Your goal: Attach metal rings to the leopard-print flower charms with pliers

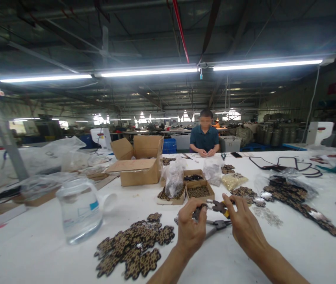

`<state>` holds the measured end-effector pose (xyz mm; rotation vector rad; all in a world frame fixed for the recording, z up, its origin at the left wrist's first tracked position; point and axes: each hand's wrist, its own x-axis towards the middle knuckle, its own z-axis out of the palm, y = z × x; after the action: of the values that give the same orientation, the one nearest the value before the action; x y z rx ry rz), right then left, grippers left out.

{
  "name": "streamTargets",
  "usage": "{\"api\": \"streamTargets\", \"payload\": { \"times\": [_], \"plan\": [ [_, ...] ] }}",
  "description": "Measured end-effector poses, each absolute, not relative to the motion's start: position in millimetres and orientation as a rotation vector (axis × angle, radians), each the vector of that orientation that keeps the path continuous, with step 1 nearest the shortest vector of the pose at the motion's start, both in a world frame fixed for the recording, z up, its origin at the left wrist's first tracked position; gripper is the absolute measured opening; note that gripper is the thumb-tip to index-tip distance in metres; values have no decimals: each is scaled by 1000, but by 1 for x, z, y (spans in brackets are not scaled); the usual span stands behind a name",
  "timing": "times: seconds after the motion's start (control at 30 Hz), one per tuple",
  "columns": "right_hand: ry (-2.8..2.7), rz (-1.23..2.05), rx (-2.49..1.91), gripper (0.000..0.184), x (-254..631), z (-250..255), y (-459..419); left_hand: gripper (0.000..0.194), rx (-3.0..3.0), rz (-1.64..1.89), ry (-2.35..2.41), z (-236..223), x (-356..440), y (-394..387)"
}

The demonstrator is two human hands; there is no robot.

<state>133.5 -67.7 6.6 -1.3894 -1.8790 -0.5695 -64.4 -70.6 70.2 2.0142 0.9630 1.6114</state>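
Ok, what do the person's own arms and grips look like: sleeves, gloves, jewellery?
The left forearm and right forearm are bare as far as they show, no sleeve in view. The left grip and right grip are ungloved hands; no ring, watch or bracelet is visible.

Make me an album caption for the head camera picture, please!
Right hand holding yellow-handled pliers, left hand pinching a small dark piece, near leopard-print patches.
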Motion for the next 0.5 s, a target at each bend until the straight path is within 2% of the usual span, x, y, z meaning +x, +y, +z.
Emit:
{"api": "streamTargets", "payload": {
  "times": [0.23, 0.5],
  "plan": [
    [-1888, -588, -1410, 79, 134, 7, -68, 9, 2108, 1616, 982, 68, -65, -69],
    [-1867, -601, -1412, 58, 132, 7, -71, 6, 2243, 1647, 924, 60, -67, -62]
  ]
}}
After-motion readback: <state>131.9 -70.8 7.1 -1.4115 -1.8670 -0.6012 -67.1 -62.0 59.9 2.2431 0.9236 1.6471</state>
